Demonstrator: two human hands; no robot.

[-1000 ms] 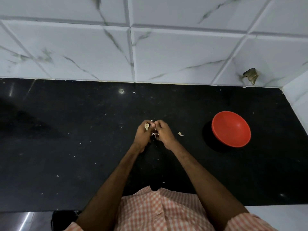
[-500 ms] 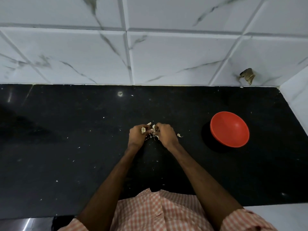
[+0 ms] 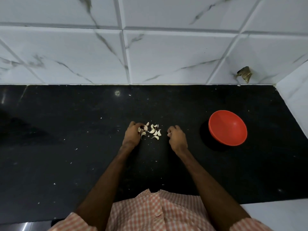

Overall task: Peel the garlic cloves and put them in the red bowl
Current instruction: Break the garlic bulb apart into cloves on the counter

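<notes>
Garlic cloves [image 3: 152,131]: a small loose heap of pale, curved cloves, papery skin visible on some, lying on the counter between the two hands, near the middle of the scene.
Left hand [image 3: 132,135]: knuckles up at the left edge of the heap, fingers curled down and pressed together, the fingertips touching the leftmost cloves; I cannot tell whether it really grips one or only rests on them.
Right hand [image 3: 177,137]: just right of the heap and clear of it, fingers curled into a loose fist, the fingertips pinching a pale scrap [image 3: 169,134] too small to tell as skin or clove.
Red bowl [image 3: 227,127]: upright on the counter to the right, well apart from the heap and beyond the right hand, casting a dark shadow to its left.
Countertop [image 3: 66,147]: black polished stone running left to right, speckled with tiny white flecks, most of them around the hands and nearer the person.
Wall [image 3: 166,55]: white marble-look tiles with grey veins along the far edge of the counter, meeting a side wall at the right.
Brown fragment [image 3: 244,75]: ragged brownish thing stuck on the far wall just above the counter, near the right corner.
Shirt [image 3: 150,212]: orange-and-white check, at the near edge, both bare forearms reaching out from it.
</notes>
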